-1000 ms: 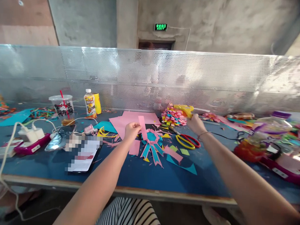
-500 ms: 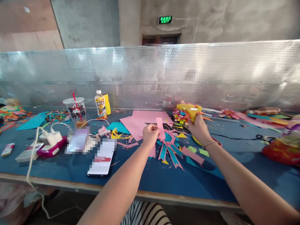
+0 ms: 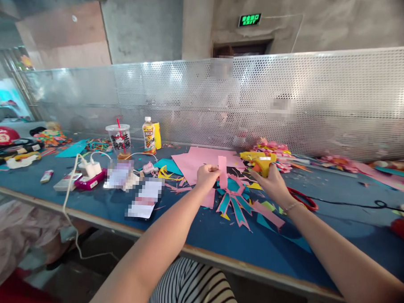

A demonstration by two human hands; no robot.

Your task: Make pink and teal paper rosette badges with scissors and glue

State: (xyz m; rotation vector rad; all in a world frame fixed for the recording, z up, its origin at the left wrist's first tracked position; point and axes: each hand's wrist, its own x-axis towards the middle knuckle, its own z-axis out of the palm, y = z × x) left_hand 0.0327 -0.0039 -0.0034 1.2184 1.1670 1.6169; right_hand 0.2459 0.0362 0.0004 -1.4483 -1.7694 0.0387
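Observation:
Between the fingertips of my left hand [image 3: 208, 175] is a pink paper strip [image 3: 223, 169], held upright. My right hand [image 3: 274, 183] is wrapped round a yellow glue gun [image 3: 259, 160], whose nozzle points left toward the strip. Just below the strip lies a paper piece with pink and blue ribbon tails [image 3: 233, 202], flat on the blue table. Pink paper sheets [image 3: 201, 158] lie behind my left hand. Yellow and green paper scraps are scattered around the ribbon piece.
A phone [image 3: 145, 199], a magenta power strip [image 3: 91, 181] with white cables, a cup with a red straw [image 3: 118, 141] and a drink bottle [image 3: 149, 136] stand to the left. Red-handled scissors [image 3: 303, 199] lie right. A perforated metal screen [image 3: 177, 97] borders the back; a person is behind it.
The view has swung left. My right hand has lifted the glue gun clear of the paper flowers and turned it toward the pink strip. My left hand still pinches the strip.

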